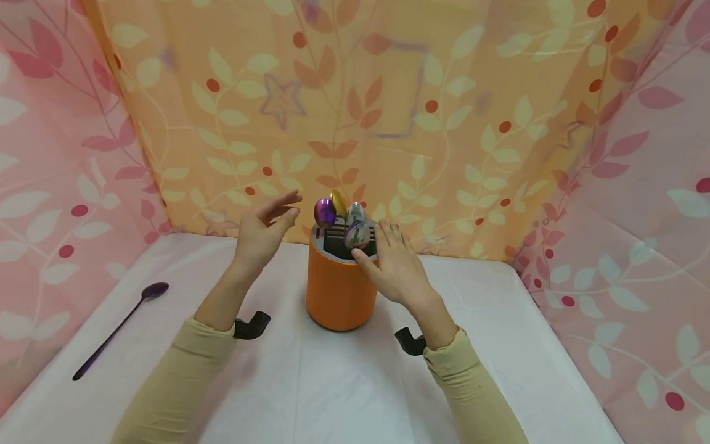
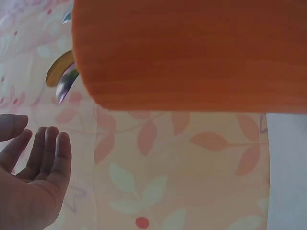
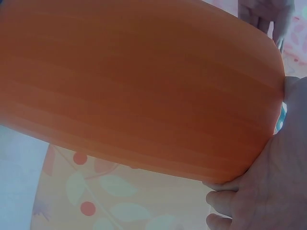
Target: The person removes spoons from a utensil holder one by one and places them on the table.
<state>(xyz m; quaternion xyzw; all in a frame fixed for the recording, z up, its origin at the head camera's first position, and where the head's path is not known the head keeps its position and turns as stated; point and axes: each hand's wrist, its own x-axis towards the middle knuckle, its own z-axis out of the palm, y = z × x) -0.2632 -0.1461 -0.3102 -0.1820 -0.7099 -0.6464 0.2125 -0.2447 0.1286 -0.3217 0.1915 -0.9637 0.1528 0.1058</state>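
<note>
An orange cylindrical utensil holder (image 1: 339, 295) with a grey slotted top stands upright on the table. Several spoons stick up from it: a purple spoon (image 1: 324, 213), a gold spoon (image 1: 338, 202) behind it, and shiny silvery spoons (image 1: 357, 234) on the right. My right hand (image 1: 396, 265) rests against the holder's right rim, fingers extended and thumb at the front edge, close to a silvery spoon. To the left of the spoons, my left hand (image 1: 263, 231) is held in the air, fingers loosely bent with nothing in them. The left wrist view shows that hand (image 2: 36, 177) apart from the holder.
A long-handled dark purple spoon (image 1: 124, 330) lies on the white-covered table (image 1: 310, 388) at the left. Patterned cloth walls (image 1: 355, 123) enclose the back and both sides. A black curved piece (image 1: 252, 325) is attached at each wrist.
</note>
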